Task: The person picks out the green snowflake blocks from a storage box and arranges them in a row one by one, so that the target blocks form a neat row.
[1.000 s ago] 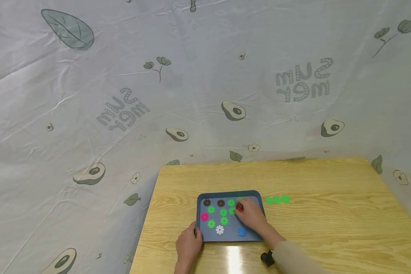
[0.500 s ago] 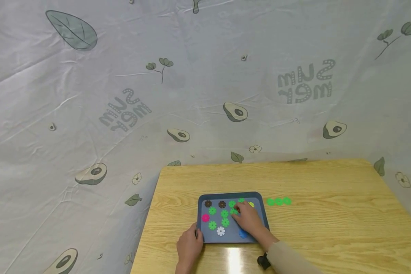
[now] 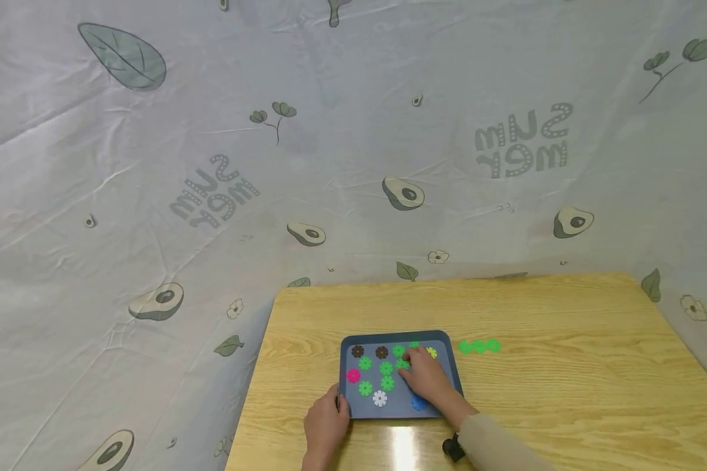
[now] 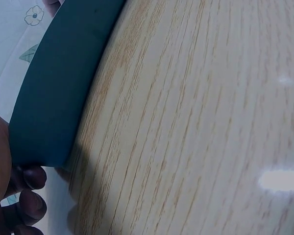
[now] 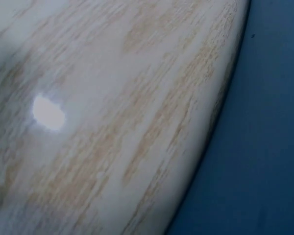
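Observation:
My left hand (image 3: pixel 326 421) grips the near left corner of a dark grey-blue tray (image 3: pixel 343 386); in the left wrist view its fingers (image 4: pixel 32 203) curl at the corner of the tray's wall (image 4: pixel 54 93). Over the tray's right half, my right hand (image 3: pixel 429 378) reaches down with bent thumb and forefinger on either side of a green notched disc (image 3: pixel 402 364). A blue disc (image 3: pixel 417 403) shows partly beside its wrist, and a yellow disc (image 3: pixel 432 352) lies behind it. In the right wrist view only the tray's outer wall (image 5: pixel 255 132) and tabletop appear.
More notched discs lie flat in the tray: several green ones, two brown (image 3: pixel 381 352), one pink (image 3: pixel 353 375) and one white (image 3: pixel 380 398). Three joined green discs (image 3: pixel 479 347) lie on the wooden table (image 3: pixel 565 366), right of the tray. A patterned cloth (image 3: pixel 342 131) hangs behind.
My right hand has shifted slightly left and down, from the red disc to the green disc; the yellow disc has come into view and the red one is hidden. The left hand stays at the tray.

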A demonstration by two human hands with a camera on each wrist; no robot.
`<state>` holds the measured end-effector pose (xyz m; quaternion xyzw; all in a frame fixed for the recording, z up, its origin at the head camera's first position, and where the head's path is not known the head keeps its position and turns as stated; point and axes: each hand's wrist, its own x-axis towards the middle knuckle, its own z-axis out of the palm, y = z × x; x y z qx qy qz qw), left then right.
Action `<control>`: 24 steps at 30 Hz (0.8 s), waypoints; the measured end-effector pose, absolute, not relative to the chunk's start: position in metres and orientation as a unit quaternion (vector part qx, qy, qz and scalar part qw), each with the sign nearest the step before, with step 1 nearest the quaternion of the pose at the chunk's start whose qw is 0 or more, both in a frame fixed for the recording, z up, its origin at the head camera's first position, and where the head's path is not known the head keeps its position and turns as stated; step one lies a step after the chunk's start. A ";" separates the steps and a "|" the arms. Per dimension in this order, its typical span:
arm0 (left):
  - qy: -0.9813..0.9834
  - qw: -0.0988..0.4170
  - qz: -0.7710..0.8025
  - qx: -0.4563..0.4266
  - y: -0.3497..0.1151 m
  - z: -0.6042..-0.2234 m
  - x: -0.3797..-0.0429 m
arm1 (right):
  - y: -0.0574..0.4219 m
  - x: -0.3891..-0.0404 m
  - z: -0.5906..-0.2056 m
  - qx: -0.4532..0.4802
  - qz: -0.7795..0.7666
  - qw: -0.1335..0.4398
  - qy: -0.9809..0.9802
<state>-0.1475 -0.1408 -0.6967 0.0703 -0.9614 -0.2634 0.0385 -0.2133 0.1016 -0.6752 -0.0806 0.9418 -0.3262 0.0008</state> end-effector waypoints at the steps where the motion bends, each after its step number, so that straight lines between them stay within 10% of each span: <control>1: -0.961 0.036 -0.265 0.072 -0.141 -0.697 -0.147 | 0.101 -0.213 -0.675 -0.078 -0.324 0.003 0.943; 24: -0.962 0.045 -0.260 0.073 -0.139 -0.695 -0.147 | 0.101 -0.220 -0.673 -0.081 -0.327 0.015 0.941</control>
